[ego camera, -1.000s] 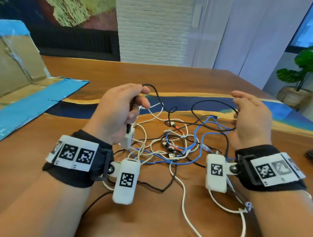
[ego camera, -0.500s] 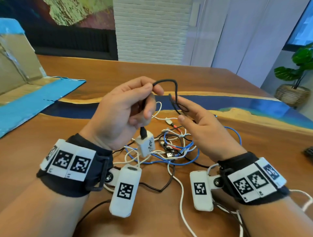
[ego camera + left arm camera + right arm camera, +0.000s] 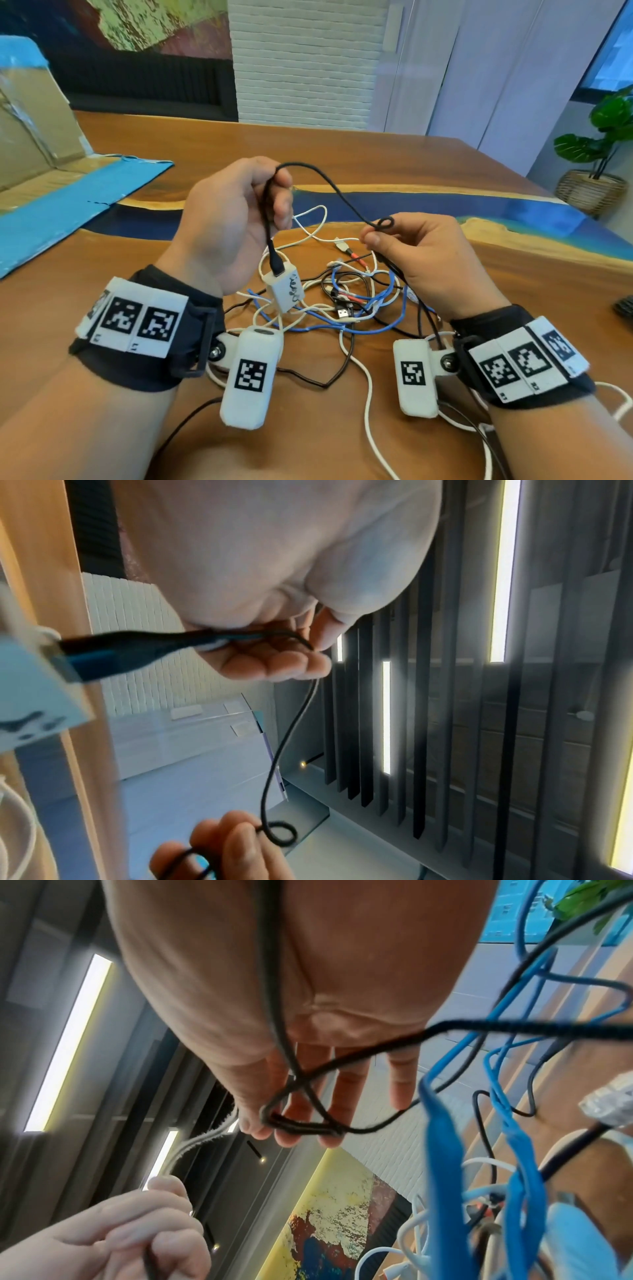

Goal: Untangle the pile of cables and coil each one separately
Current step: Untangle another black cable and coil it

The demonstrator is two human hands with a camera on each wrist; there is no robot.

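Note:
My left hand (image 3: 277, 202) is raised above the table and grips a black cable (image 3: 329, 185) just above its plug. From that plug hangs a white adapter (image 3: 286, 289). The cable arcs right to my right hand (image 3: 373, 236), which pinches it beside a small twisted loop (image 3: 385, 223). In the left wrist view the cable (image 3: 284, 750) runs from my left hand's fingers (image 3: 291, 666) down to that loop (image 3: 279, 833). In the right wrist view black strands cross the right hand's fingers (image 3: 301, 1123). A tangle of blue, white and black cables (image 3: 342, 308) lies on the table under both hands.
The wooden table (image 3: 342, 150) has a blue resin strip across it. An opened cardboard box with blue tape (image 3: 51, 192) lies at the left. A potted plant in a basket (image 3: 596, 185) stands off the far right corner. A dark object (image 3: 625, 305) shows at the right edge.
My right hand first came in to meet the left hand at the black cable, then slid right along it, now pinching it at a small loop. The left hand rose slightly with the adapter.

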